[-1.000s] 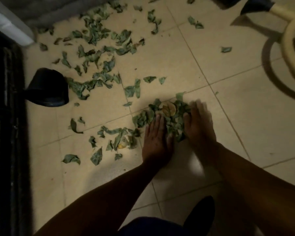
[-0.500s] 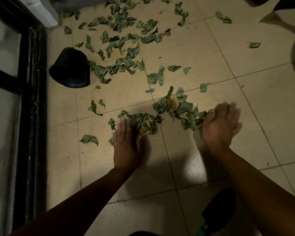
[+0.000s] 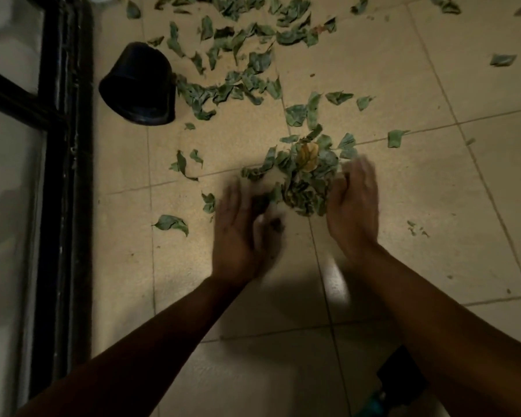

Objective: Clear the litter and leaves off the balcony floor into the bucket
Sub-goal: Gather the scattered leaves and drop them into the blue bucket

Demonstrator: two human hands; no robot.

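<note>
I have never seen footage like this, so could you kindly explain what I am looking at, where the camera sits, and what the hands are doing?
There is no machine here: a person wears a camera on the head, looking down at a tiled balcony floor. The left hand and right hand are open on either side of a small pile of green leaves with one yellow leaf on top. Neither plainly holds anything. More loose leaves lie scattered beyond, beside a tipped black plant pot. A black window frame runs along the left.
</note>
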